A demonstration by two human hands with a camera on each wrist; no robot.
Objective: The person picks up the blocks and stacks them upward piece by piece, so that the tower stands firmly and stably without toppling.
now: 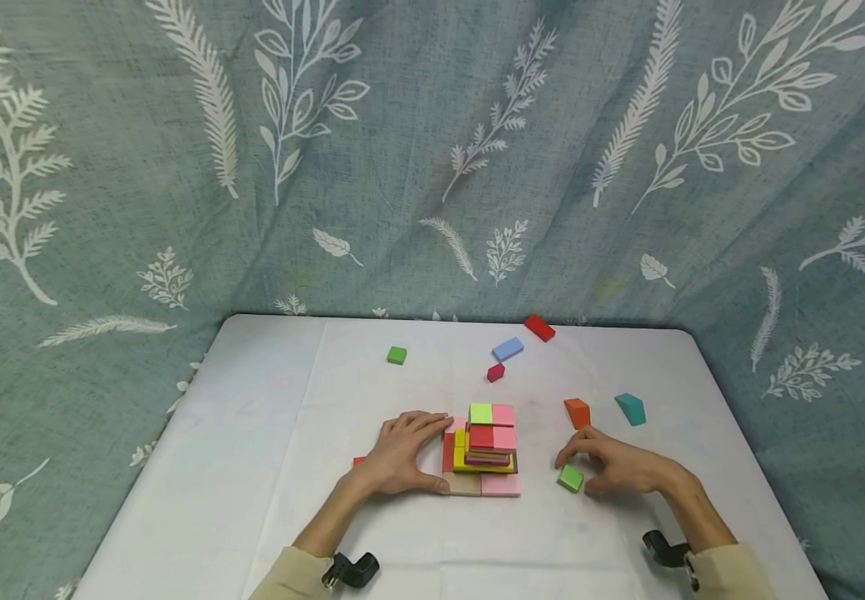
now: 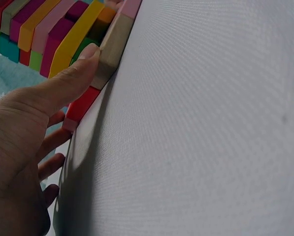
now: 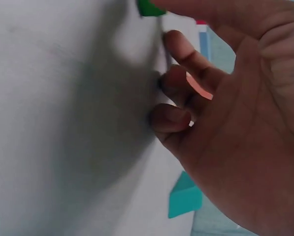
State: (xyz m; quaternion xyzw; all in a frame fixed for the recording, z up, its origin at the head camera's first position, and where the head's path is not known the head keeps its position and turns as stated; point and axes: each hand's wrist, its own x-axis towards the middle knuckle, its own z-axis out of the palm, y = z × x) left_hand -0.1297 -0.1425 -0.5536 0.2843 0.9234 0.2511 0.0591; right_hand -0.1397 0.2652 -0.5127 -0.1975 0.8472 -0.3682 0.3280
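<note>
A layered stack of colored blocks (image 1: 481, 437) stands mid-table, with pink, yellow, red and lime pieces on a base of flat blocks. My left hand (image 1: 402, 454) rests along its left side, fingers spread, fingertips at the pink piece behind and thumb by the plain wooden block (image 2: 110, 56) at the bottom front. In the left wrist view a red block (image 2: 81, 105) lies low beside the thumb. To the right of the stack, my right hand (image 1: 623, 462) hovers around a small green block (image 1: 571, 478), thumb and index finger on either side with a gap showing at the thumb.
An orange block (image 1: 577, 413) and a teal block (image 1: 631, 409) lie beyond my right hand. Farther back are a blue block (image 1: 507, 349), a red block (image 1: 540, 327), a magenta block (image 1: 496, 372) and another green block (image 1: 397, 356). A patterned curtain (image 1: 402, 167) hangs behind the table.
</note>
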